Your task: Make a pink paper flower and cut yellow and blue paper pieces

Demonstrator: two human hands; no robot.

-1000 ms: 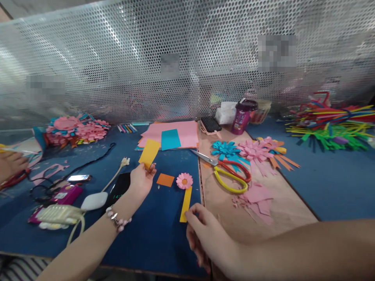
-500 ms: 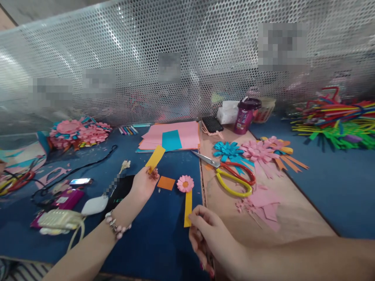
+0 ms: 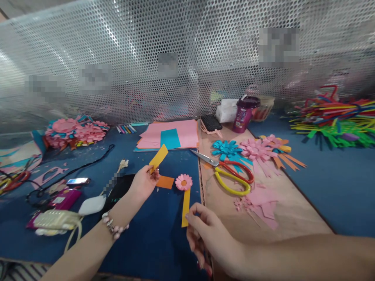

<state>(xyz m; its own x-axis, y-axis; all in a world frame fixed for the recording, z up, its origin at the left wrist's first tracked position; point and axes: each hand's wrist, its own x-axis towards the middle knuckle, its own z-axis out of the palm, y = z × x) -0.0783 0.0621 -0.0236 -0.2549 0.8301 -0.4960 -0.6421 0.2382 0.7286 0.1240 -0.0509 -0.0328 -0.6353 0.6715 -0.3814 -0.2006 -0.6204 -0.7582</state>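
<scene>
My left hand (image 3: 145,180) pinches a short yellow paper strip (image 3: 159,157) by its lower end, held above the blue table. My right hand (image 3: 206,230) has its thumb and forefinger closed on the edge of a second yellow strip (image 3: 186,207). At that strip's upper end is a small pink paper flower (image 3: 184,182) with an orange centre. An orange paper piece (image 3: 165,182) lies between the left fingers and the flower, partly hidden by the hand. To the right, scissors (image 3: 230,171) with red and yellow handles lie with the blades pointing left.
A stack of pink paper (image 3: 186,134) with a blue square (image 3: 170,139) lies behind my hands. Paper flowers (image 3: 254,150), a purple cup (image 3: 244,114) and a phone (image 3: 211,123) are at the right. Chargers (image 3: 54,220) and cables lie left; a perforated metal screen (image 3: 131,50) stands behind.
The left hand's yellow strip has shifted slightly right relative to the table, covering part of the orange piece. The right hand keeps its pinch on the other strip; the view has shifted a little.
</scene>
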